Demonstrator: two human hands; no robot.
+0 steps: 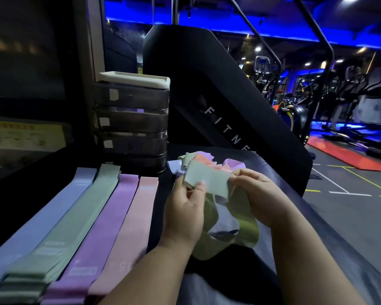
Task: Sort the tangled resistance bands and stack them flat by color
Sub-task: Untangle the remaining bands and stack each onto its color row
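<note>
Your left hand (183, 208) and right hand (259, 194) pinch opposite ends of a green resistance band (209, 181). Four flat stacks (81, 219) lie along the desk's (306, 227) left edge.

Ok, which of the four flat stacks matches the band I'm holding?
The green stack, second from left, between the blue stack and the purple stack. Only it shares the pale green of the band your left hand and right hand grip.
</note>
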